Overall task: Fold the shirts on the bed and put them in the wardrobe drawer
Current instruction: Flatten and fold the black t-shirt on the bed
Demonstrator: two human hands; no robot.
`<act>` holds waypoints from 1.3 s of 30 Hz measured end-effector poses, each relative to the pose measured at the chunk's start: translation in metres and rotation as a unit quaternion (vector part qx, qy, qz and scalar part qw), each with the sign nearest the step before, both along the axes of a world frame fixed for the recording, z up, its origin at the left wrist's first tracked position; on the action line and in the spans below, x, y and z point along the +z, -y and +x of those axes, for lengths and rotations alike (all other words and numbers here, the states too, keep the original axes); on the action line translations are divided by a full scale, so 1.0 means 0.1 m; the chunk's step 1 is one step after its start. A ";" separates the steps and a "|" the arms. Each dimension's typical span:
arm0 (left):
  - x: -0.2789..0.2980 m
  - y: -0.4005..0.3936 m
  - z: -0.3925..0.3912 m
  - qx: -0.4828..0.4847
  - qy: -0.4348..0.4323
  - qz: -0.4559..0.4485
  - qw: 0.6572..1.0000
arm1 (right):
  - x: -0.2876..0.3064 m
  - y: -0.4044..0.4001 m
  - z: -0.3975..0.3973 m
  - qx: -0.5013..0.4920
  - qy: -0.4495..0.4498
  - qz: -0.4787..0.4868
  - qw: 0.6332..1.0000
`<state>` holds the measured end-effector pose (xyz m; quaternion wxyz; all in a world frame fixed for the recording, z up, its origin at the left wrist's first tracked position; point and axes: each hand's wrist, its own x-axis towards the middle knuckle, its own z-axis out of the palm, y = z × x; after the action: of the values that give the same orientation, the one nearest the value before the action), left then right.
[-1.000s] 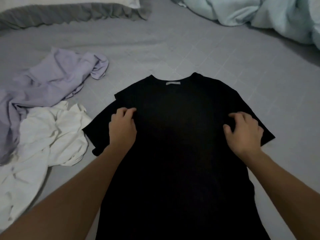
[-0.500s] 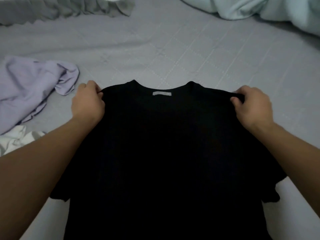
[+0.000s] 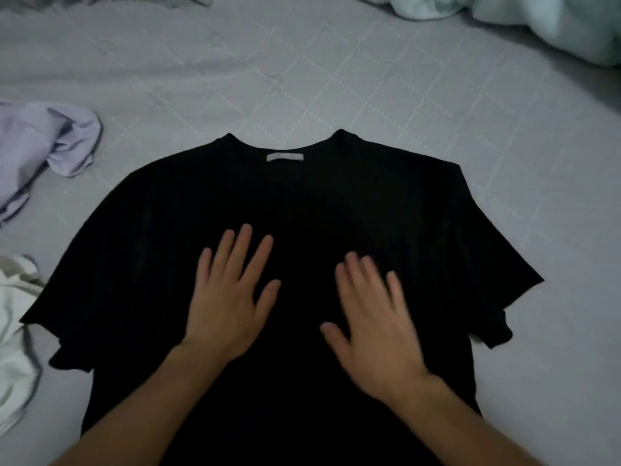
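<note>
A black T-shirt lies flat on the grey bed, collar away from me, both short sleeves spread out, a pale label at the neck. My left hand rests palm down on the chest of the shirt with straight, spread fingers. My right hand lies flat beside it on the shirt, slightly blurred, fingers straight. Neither hand holds any cloth. A crumpled lilac shirt sits at the left edge and a crumpled white shirt lies below it.
A pale green duvet is bunched at the top right. A grey ruffled pillow edge shows at the top left. Bare quilted sheet stretches beyond the collar and to the right of the shirt.
Both hands let go of the shirt's shoulders and moved inward and down onto the chest, now lying flat. The shirt lies wider and smoother, sleeves spread out.
</note>
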<state>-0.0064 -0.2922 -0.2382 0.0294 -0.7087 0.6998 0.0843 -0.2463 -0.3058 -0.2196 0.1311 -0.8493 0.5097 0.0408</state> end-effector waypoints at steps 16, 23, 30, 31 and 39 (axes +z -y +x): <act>0.33 -1.12 -0.94 0.128 -0.038 0.121 0.984 | 0.42 0.33 -1.42 -0.673 0.274 0.089 0.681; 0.36 -1.02 -1.46 0.094 -0.076 0.124 0.985 | 0.60 0.62 -1.63 -0.625 0.423 0.143 0.640; 0.36 -0.98 -1.58 0.096 -0.073 0.162 0.979 | 0.53 0.47 -2.10 -0.698 0.425 0.095 0.569; 0.37 -0.97 -1.59 0.102 -0.074 0.159 0.979 | 0.50 0.44 -2.11 -0.692 0.425 0.123 0.570; 0.66 -1.32 -2.04 -0.009 -0.163 0.112 0.980 | 0.46 0.71 -1.97 -0.662 0.411 0.214 0.589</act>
<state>-0.2108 -0.1605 -0.1721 -0.0046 -0.6711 0.6881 0.2760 -0.4429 -0.3766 -0.1741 0.4953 -0.1516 0.8000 -0.3028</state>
